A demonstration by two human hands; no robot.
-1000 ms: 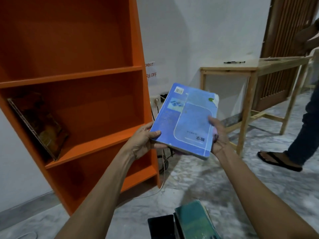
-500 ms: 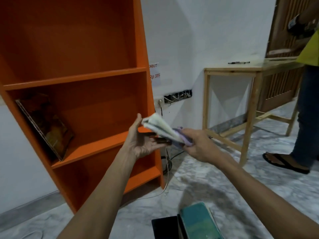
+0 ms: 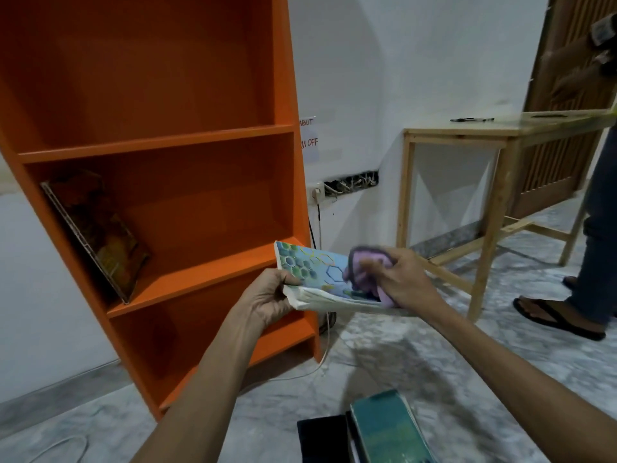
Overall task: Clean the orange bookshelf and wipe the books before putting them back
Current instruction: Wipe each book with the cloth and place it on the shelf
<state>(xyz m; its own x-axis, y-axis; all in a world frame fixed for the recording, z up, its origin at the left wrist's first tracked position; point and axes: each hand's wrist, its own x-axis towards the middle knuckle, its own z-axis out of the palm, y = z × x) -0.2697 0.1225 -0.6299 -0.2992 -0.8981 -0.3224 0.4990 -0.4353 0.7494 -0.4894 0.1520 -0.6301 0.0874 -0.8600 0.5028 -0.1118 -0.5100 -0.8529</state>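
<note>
A blue book [image 3: 314, 265] with a hexagon-patterned cover lies nearly flat in front of the orange bookshelf [image 3: 187, 138]. My left hand [image 3: 267, 300] grips its near left edge. My right hand [image 3: 400, 279] holds a bunched purple cloth [image 3: 362, 274] pressed on the cover's right part. One dark brown book [image 3: 100, 228] leans at the left of the shelf's middle compartment. The other compartments in view hold nothing.
A green book [image 3: 387, 429] and a black one [image 3: 320, 439] lie on the marble floor below me. A wooden table [image 3: 494, 132] stands to the right. A person's leg and sandalled foot [image 3: 561, 312] are at the far right. A white cable [image 3: 317, 355] runs beside the shelf's base.
The book was turned over from its plain blue side, through an edge-on position, to the hexagon cover facing up. My right hand now presses the cloth on that cover.
</note>
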